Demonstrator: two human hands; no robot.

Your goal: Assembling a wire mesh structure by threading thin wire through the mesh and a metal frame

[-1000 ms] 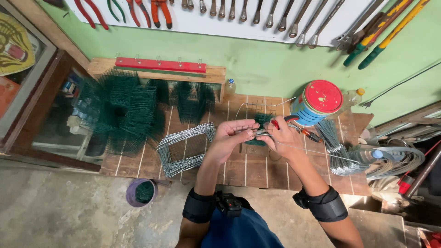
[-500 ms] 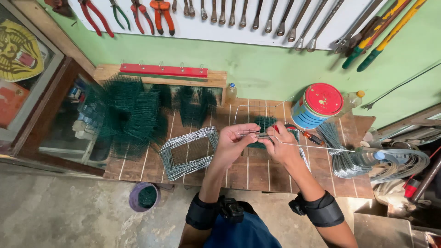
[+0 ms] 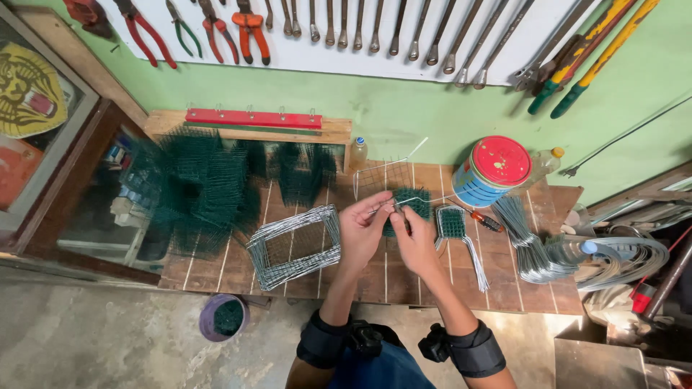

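Green mesh piece [image 3: 417,202] sits at table [image 3: 375,277] centre, with a bare wire [image 3: 412,199] run across it. Left hand [image 3: 362,229] pinches the wire's left end, fingers closed on it. Right hand [image 3: 412,238] is clenched on the mesh piece's lower edge, just beside the left hand. Right of the mesh piece: a small green-filled wire frame [image 3: 452,222], a red-handled screwdriver [image 3: 481,218], then a bundle of cut wires [image 3: 525,238]. Blue tin with red lid [image 3: 496,171] stands behind-right. Left of it: stacked bare wire frames [image 3: 294,246], farther left a heap of green mesh [image 3: 205,180].
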